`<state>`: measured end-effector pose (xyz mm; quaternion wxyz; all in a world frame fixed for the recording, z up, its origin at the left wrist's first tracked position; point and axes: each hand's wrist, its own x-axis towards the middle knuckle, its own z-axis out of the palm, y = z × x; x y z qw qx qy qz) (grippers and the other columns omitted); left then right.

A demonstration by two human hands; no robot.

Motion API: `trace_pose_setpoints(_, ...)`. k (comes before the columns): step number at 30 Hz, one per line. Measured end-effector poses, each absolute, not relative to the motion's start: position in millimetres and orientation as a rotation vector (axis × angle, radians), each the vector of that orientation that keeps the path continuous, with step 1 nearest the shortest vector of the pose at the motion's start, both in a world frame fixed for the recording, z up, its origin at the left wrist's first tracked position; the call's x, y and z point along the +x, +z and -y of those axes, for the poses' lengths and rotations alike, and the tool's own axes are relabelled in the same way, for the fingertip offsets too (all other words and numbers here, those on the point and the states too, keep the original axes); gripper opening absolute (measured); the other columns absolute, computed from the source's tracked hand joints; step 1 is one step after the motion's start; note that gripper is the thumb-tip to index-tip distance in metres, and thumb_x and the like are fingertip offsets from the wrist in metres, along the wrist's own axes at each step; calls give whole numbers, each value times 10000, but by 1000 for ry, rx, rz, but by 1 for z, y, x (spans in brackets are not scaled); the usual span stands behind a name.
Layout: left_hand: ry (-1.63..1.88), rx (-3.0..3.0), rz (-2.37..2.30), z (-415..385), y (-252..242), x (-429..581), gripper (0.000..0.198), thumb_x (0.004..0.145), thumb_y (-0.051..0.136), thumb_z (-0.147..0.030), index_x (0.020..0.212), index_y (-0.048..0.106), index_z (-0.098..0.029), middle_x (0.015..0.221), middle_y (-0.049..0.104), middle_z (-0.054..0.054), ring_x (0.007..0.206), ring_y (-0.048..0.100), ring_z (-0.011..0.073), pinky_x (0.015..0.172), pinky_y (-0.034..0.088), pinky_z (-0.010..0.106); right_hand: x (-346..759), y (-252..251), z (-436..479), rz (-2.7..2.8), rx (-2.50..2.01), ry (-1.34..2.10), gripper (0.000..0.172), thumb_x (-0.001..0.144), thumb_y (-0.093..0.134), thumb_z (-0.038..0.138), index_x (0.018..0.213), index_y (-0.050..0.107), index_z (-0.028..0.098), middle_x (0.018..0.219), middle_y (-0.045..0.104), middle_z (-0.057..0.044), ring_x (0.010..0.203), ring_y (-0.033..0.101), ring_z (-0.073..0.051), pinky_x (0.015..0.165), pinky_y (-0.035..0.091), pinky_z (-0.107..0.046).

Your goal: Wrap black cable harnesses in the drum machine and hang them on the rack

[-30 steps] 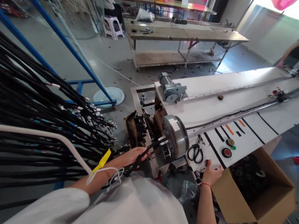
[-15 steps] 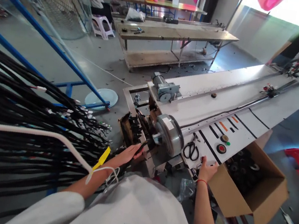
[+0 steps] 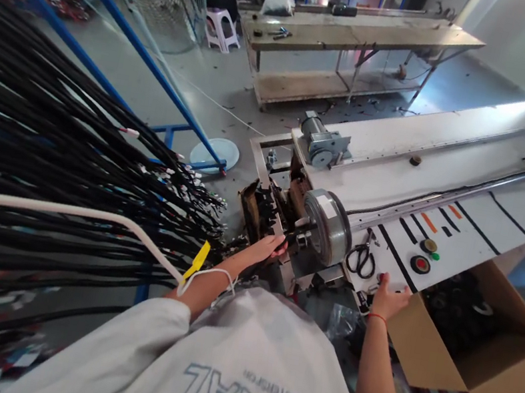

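Note:
My left hand [image 3: 269, 250] is closed around a dark cable end [image 3: 290, 237] at the near side of a large grey wheel [image 3: 325, 226]. A long black cable [image 3: 409, 199] runs from the wheel's far side along the table's metal rail. At the table's front edge, my right hand [image 3: 389, 300] rests with fingers apart, its thumb on or beside a small red button [image 3: 381, 278]. Black-handled scissors [image 3: 361, 260] lie between the wheel and that hand. Two tape rolls, one red-centred [image 3: 420, 264] and one tan [image 3: 429, 245], lie beyond them.
A grey motor [image 3: 322, 140] sits at the table's left end. Black and orange strips [image 3: 429, 222] mark the white tabletop [image 3: 500, 198]. An open cardboard box [image 3: 512, 362] stands at right. Bundled black cables [image 3: 73, 143] hang on a blue frame [image 3: 103, 29] at left, close to my left arm.
The view has turned right and downward, so the table and machine appear shifted within it. My left hand stays at the wheel and my right hand at the table edge.

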<state>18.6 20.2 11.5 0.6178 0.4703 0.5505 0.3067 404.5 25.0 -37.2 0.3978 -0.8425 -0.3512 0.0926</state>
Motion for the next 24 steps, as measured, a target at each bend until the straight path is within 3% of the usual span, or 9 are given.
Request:
trace_pose_setpoints(7,712,1214,-1233,-24,10,18,650,824,378,-785,749,539,-160,530,446,-49,455,351,84,479,295,228,402,-33,-24,834,-2129,267,889,802,452,700,1334,427,-12,1344,454,-308,1294,385,-386,1095,285,-494)
trace_pose_setpoints(11,782,1209,-1243,-19,10,17,666,838,359,-777,830,577,-148,583,498,-32,519,433,103,545,375,235,403,-33,-23,836,-2122,285,839,837,398,687,1332,426,11,1340,459,-289,1292,383,-375,1092,282,-498)
trace_pose_setpoints(14,645,1288,-1163,-7,7,3,594,796,510,-732,889,596,-152,691,598,1,656,546,144,656,448,254,404,-33,-24,864,-2136,269,917,778,496,707,1344,407,-9,1351,441,-300,1301,367,-386,1097,276,-490)
trace_pose_setpoints(17,444,1414,-1249,13,-3,-17,502,741,636,-658,828,618,-163,786,673,33,756,603,185,717,477,274,404,-33,-24,873,-2148,270,959,751,537,702,1351,397,-32,1360,428,-317,1305,363,-397,1101,274,-489)
trace_pose_setpoints(24,666,1541,-1623,44,-13,-23,409,911,451,-531,981,630,-170,848,716,69,836,670,231,797,500,322,405,-38,-25,872,-2145,259,899,758,549,664,1339,411,-8,1345,444,-301,1295,379,-386,1095,289,-488)
